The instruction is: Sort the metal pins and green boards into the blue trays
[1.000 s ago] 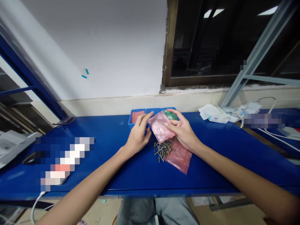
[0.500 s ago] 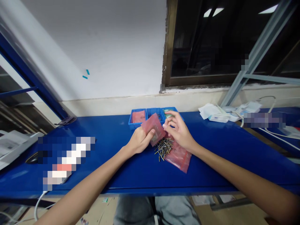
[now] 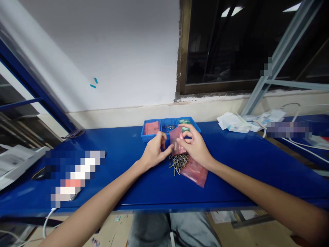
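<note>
A glossy blue desk [image 3: 236,154] spans the frame beneath a pale wall [image 3: 128,55], with a dark window [image 3: 218,51] at upper right. At the frame's centre, the person's right hand [image 3: 197,146] pinches a small, translucent pink plastic bag [image 3: 175,134] between thumb and fingers. The left hand [image 3: 153,150], just left of it, has curled fingers and its thumb by the bag's edge; whether it grips the bag, I cannot tell. Directly below the bag lies a loose heap of thin, brass- and silver-coloured metal pins [image 3: 179,164]. A second, flat pink plastic bag [image 3: 195,174] lies just right of the heap, below the right hand. Behind the hands stand three blue plastic bins [image 3: 147,138] in a row: pink material at left, metal pieces in the middle, green material at right.
</note>
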A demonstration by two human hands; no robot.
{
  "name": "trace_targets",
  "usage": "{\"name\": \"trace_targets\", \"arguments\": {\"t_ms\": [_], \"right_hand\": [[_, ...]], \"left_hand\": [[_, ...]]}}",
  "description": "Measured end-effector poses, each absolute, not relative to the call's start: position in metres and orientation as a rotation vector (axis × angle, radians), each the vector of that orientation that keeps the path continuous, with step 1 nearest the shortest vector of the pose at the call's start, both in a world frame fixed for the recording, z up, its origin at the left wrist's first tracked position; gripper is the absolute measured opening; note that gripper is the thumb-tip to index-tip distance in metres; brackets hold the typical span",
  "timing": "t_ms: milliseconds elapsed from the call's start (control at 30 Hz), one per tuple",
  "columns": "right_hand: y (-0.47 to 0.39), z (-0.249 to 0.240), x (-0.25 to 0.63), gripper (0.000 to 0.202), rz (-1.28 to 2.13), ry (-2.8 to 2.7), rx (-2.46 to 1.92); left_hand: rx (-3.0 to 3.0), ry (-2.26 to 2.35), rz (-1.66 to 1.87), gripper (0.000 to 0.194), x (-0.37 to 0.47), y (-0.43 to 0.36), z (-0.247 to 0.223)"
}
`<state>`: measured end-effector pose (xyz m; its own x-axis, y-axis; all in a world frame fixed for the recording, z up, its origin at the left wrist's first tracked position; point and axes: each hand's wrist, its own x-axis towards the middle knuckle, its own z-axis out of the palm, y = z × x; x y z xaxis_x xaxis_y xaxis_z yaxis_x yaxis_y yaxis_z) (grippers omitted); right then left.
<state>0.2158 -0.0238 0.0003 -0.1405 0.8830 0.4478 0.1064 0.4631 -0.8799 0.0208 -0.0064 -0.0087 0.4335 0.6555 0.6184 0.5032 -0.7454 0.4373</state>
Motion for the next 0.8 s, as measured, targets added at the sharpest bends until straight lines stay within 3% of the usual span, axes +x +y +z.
{"name": "trace_targets", "arguments": {"t_ms": [133,200,267,467,533,667,800], "right_hand": [[-0.026,-0.002,0.213,0.021,0.866,-1.576,-0.877],[-0.026,-0.001,0.212,0.019,0.893,-1.588,-0.869],[-0.025,0.002,0.214,0.024,0.903,-1.634,-0.84],[-0.006,0.003,0.231,0.065,0.72,-1.648,-0.941],[0.002,0.003,0.234,0.067,0.718,-1.685,-0.966],[0.018,0.012,0.225,0.035,0.943,-1.741,-0.883],[0.044,0.03,0.205,0.011,1.031,-1.744,-0.906]], "left_hand": [[2.749,0.84,0.956,0.053,0.022,-0.012,-0.004],[2.721,0.859,0.999,0.042,0.022,-0.01,-0.008],[2.694,0.895,1.075,0.029,0.02,-0.006,-0.013],[2.295,1.005,1.416,0.018,0.015,0.008,-0.016],[2.077,0.941,1.418,0.02,0.017,0.008,-0.016],[1.936,0.89,1.392,0.026,0.024,0.005,-0.017],[2.101,1.171,1.465,0.021,0.021,0.006,-0.01]]}}
